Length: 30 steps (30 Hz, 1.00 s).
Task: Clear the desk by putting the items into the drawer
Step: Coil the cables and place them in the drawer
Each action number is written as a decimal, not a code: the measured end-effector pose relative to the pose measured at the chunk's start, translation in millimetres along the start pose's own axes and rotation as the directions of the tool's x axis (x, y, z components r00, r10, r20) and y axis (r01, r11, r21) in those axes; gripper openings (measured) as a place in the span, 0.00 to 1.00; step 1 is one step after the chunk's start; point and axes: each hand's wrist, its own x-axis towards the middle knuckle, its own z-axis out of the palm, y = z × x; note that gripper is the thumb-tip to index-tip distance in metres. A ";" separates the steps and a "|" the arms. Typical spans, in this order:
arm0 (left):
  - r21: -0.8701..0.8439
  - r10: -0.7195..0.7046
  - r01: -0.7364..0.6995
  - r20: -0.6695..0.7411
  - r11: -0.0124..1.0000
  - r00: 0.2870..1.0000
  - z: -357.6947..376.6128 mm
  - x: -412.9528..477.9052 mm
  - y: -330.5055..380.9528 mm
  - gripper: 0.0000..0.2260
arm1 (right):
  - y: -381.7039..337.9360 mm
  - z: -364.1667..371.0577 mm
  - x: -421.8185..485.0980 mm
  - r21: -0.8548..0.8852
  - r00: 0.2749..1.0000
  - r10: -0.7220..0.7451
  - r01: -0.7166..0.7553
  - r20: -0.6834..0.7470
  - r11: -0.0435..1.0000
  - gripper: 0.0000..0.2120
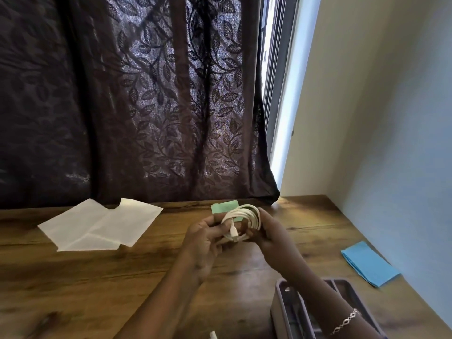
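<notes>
One coiled white cable (244,216), smooth; fingers of left hand (205,241) and right hand (274,233) both grasp it above wood-grain table (122,277). One creased white paper sheet (97,225).

You work in dim light. Daylight enters through the window strip (276,94) beside the dark curtain (122,106), where it burns out to white glare, and a weaker glow seeps through the curtain's weave. The wall (391,118) takes a soft bluish wash. Your left hand (203,243) and right hand (271,236) sit in shade (detail muddy, fingers slightly blurred), while the white cable (242,221) stands out pale. The desk (97,277) shows a dull sheen. Straight lines bow toward the edges, and everything looks soft and grainy.
</notes>
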 end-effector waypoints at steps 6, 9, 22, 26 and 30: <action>0.352 0.211 -0.274 0.207 0.895 0.955 -13.8 -1.6 2.5 0.18 | -3.9 -8.0 -3.1 0.387 0.979 0.180 -0.205 0.100 0.899 0.15; 0.407 0.251 -0.370 0.316 0.835 0.915 -18.2 -1.8 5.1 0.25 | -8.2 -13.1 0.7 0.391 0.967 0.210 -0.252 0.147 0.885 0.16; 0.459 0.047 -0.102 0.130 0.882 0.990 -0.2 -3.0 12.7 0.08 | -11.1 -14.0 12.0 -0.203 0.941 0.248 -0.202 0.232 0.958 0.28; 0.494 0.037 -0.076 0.090 0.866 0.995 3.3 -1.5 13.3 0.07 | -12.9 -12.2 11.0 -0.272 0.968 0.173 -0.120 0.182 0.955 0.25; 0.444 0.046 -0.066 0.057 0.894 0.997 3.5 -3.5 9.6 0.06 | -12.5 -10.8 5.1 -0.191 0.995 0.098 -0.096 0.000 0.977 0.20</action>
